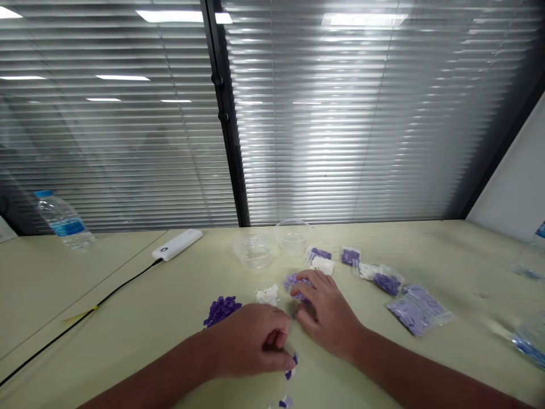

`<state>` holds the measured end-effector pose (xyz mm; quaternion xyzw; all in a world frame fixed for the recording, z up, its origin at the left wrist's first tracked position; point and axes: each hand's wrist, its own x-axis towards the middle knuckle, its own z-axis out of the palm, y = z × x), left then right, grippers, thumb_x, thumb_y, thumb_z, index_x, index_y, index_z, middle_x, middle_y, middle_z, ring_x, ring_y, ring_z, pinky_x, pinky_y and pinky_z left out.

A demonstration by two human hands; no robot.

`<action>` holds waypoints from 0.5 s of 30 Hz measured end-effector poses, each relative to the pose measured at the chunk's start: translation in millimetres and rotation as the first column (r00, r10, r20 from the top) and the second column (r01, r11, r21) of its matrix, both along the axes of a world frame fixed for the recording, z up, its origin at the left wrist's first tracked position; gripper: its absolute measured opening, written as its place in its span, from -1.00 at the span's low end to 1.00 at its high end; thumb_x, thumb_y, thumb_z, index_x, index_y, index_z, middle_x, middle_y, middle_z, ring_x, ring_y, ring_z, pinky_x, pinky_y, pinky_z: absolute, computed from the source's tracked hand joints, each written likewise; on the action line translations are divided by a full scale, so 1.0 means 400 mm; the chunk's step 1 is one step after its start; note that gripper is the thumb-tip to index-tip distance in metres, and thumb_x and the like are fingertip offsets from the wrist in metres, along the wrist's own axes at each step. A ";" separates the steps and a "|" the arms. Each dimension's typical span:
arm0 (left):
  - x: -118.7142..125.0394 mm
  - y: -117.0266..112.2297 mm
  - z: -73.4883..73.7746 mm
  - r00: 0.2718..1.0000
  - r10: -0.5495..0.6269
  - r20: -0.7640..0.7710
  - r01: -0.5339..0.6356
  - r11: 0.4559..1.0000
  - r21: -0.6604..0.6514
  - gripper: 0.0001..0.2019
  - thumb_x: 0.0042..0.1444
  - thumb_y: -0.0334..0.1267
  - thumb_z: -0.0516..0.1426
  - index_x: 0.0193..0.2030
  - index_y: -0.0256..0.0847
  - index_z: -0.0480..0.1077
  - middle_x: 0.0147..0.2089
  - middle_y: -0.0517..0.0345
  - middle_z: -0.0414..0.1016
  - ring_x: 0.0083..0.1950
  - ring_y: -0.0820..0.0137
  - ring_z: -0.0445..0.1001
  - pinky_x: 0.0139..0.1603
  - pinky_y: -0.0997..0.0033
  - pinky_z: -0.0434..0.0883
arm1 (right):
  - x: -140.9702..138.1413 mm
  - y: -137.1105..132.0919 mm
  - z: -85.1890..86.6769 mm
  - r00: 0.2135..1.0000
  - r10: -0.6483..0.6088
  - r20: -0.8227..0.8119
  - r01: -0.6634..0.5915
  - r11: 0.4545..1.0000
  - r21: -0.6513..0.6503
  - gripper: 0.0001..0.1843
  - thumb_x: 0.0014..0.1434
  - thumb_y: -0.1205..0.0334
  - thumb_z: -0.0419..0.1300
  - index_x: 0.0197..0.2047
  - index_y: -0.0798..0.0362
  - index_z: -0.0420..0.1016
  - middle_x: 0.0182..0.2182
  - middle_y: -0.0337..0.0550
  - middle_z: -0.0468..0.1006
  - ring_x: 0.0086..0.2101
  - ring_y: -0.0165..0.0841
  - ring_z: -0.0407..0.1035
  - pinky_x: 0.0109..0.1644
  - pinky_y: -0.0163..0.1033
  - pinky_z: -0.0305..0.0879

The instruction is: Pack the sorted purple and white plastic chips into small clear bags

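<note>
My left hand (251,341) lies curled on the pale green table (128,324), its fingertips beside small purple and white plastic pieces (291,366). Whether it pinches one is hidden. My right hand (327,312) rests with fingers apart over a loose purple pile (293,282), partly covering it. Between my hands sits a white pile (267,295), and a larger purple heap (221,311) lies left of my left hand. Several sealed bags of purple and white pieces (417,309) lie to the right.
Two transparent plastic bowls (255,251) stand at the far side of the table. To their left lie a white power bank (177,244) with a black cable (85,312) and a water bottle (63,220). Window blinds (340,125) fill the background.
</note>
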<state>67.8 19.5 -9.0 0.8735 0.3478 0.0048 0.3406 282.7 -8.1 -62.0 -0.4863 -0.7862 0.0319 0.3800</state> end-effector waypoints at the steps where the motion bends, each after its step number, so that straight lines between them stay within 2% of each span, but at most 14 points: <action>1: -0.003 0.007 -0.004 1.000 0.014 0.011 -0.014 1.000 -0.021 -0.67 0.03 -0.20 0.34 -0.48 -0.17 0.24 -0.49 0.44 0.26 -0.44 0.70 0.13 -0.40 0.58 0.00 | 0.001 -0.001 0.002 1.000 0.016 -0.011 -0.016 1.000 0.002 -0.66 0.05 0.49 0.14 -0.10 0.02 0.48 -0.01 -0.08 0.43 0.03 -0.18 0.27 0.13 -0.03 0.14; 4: -0.015 0.027 -0.011 0.999 0.042 0.010 -0.042 0.997 -0.072 -0.68 0.07 -0.15 0.30 -0.49 -0.16 0.24 -0.52 0.46 0.25 -0.48 0.70 0.12 -0.43 0.57 0.01 | 0.000 -0.007 0.010 0.993 0.111 -0.036 -0.112 0.993 -0.025 -0.65 0.03 0.50 0.15 -0.12 0.00 0.48 0.00 -0.11 0.43 0.06 -0.21 0.28 0.18 -0.05 0.12; 8: -0.031 0.047 -0.011 0.996 0.089 -0.021 -0.090 0.994 -0.058 -0.63 0.09 -0.04 0.25 -0.52 -0.17 0.22 -0.58 0.47 0.20 -0.53 0.71 0.05 -0.47 0.52 -0.06 | -0.002 -0.014 0.022 0.965 0.261 -0.003 -0.260 0.962 -0.087 -0.59 -0.02 0.44 0.23 -0.07 -0.05 0.47 0.03 -0.16 0.41 0.09 -0.25 0.28 0.20 -0.10 0.11; 11: -0.039 0.055 -0.012 0.994 0.101 -0.036 -0.103 0.993 -0.050 -0.55 0.08 0.06 0.25 -0.57 -0.19 0.21 -0.61 0.46 0.17 -0.55 0.71 0.05 -0.47 0.52 -0.06 | -0.001 -0.016 0.024 0.967 0.254 0.007 -0.252 0.962 -0.107 -0.57 -0.02 0.41 0.25 -0.04 -0.06 0.45 0.05 -0.17 0.40 0.11 -0.25 0.27 0.20 -0.11 0.11; 15: -0.037 0.055 -0.014 0.994 0.101 -0.034 -0.102 0.994 -0.033 -0.52 0.07 0.12 0.25 -0.59 -0.20 0.25 -0.64 0.44 0.17 -0.57 0.71 0.05 -0.47 0.52 -0.07 | 0.000 -0.016 0.021 0.975 0.224 0.003 -0.221 0.968 -0.122 -0.65 0.09 0.37 0.26 -0.03 -0.06 0.43 0.05 -0.15 0.40 0.15 -0.23 0.24 0.21 -0.10 0.10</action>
